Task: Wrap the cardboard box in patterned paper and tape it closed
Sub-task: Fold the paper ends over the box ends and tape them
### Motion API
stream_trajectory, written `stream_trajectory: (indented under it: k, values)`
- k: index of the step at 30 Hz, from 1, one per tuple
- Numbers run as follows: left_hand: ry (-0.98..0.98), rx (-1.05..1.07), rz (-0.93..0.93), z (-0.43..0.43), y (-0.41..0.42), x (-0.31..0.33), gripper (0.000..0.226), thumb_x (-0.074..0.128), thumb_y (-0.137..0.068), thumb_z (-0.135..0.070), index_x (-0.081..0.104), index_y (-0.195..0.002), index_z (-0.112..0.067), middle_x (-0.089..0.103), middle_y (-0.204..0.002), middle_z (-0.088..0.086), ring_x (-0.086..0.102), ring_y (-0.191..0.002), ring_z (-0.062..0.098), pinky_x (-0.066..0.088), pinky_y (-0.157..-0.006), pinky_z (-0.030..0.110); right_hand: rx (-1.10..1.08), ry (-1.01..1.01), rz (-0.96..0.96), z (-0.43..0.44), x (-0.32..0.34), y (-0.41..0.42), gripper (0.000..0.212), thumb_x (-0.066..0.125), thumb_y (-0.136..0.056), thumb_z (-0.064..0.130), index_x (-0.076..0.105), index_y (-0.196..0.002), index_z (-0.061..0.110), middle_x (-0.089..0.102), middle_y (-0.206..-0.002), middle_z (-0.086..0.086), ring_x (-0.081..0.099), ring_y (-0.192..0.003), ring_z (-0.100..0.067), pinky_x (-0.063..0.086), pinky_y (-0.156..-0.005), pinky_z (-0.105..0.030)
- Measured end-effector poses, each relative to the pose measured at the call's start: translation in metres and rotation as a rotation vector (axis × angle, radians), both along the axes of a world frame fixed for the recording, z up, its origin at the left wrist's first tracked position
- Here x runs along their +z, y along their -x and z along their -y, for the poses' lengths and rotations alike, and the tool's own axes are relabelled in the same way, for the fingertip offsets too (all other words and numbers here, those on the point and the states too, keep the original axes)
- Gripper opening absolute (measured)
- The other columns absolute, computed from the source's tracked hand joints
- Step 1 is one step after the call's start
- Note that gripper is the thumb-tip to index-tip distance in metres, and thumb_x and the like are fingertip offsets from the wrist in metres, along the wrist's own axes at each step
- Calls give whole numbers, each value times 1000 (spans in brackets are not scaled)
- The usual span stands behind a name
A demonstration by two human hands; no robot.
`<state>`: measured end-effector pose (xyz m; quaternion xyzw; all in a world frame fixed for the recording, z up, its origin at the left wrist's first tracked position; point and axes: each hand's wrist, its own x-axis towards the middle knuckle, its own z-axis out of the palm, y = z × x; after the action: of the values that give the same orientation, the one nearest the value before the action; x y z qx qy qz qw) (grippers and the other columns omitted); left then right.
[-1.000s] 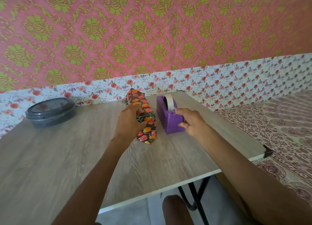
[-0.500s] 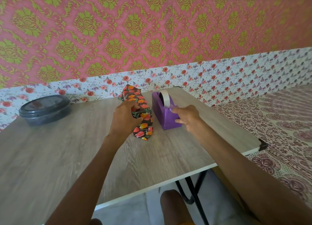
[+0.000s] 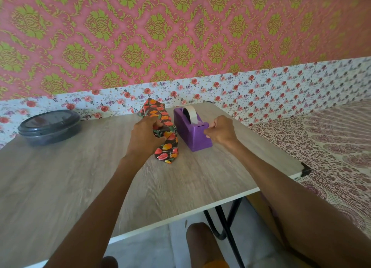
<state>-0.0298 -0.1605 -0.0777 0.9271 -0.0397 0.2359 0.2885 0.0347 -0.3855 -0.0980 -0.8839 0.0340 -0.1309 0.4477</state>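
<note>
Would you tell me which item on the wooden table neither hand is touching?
The dark round lidded container at the far left; the left hand holds the floral-wrapped box, and the right hand pinches at the purple tape dispenser.

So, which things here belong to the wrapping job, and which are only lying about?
In use:
paper-wrapped box, held by the left hand
purple tape dispenser, gripped by the right hand

Lying about:
dark lidded bowl on the table
</note>
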Motion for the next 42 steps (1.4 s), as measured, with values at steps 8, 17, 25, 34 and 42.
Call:
stream_trajectory:
  k: [8, 17, 25, 34, 42]
  values:
    - [17, -14, 26, -1, -4, -4, 35, 83, -77, -19, 65, -105, -14, 61, -102, -4, 50, -85, 6, 29, -60, 5, 114, -175, 129, 17, -9, 27, 5, 75, -83, 5, 76, -84, 10, 76, -81, -6, 72, -70, -18, 61, -69, -32]
    - [10, -48, 68, -9, -5, -11, 36, 83, -77, -25, 64, -107, -20, 64, -112, -4, 50, -90, 4, 33, -65, 5, 321, -554, 35, -22, 8, 68, 58, 75, -85, 6, 51, -135, 22, 76, -81, -6, 53, -46, -15, 47, -45, -26]
    - [183, -179, 197, -25, -10, -39, 42, 85, -74, -27, 62, -108, -34, 57, -111, -18, 56, -108, 6, 56, -88, 44, 244, -665, -20, -79, -11, 72, 111, 79, -83, 19, -5, -157, 20, 77, -83, -1, 47, -38, -12, 42, -40, -24]
    - [220, -238, 298, -31, -21, -51, 43, 84, -73, -29, 65, -112, -29, 63, -116, -8, 58, -113, 15, 50, -93, 50, 153, -647, 11, -107, -20, 59, 119, 81, -81, 23, -10, -157, 22, 76, -78, -4, 53, -41, -12, 43, -42, -23]
    - [180, -296, 280, -37, -22, -47, 46, 85, -73, -24, 64, -113, -30, 55, -113, -24, 56, -113, 11, 50, -93, 51, 67, -575, -31, -111, -19, 43, 117, 82, -81, 19, -6, -157, 21, 74, -73, -3, 57, -41, -9, 43, -41, -21]
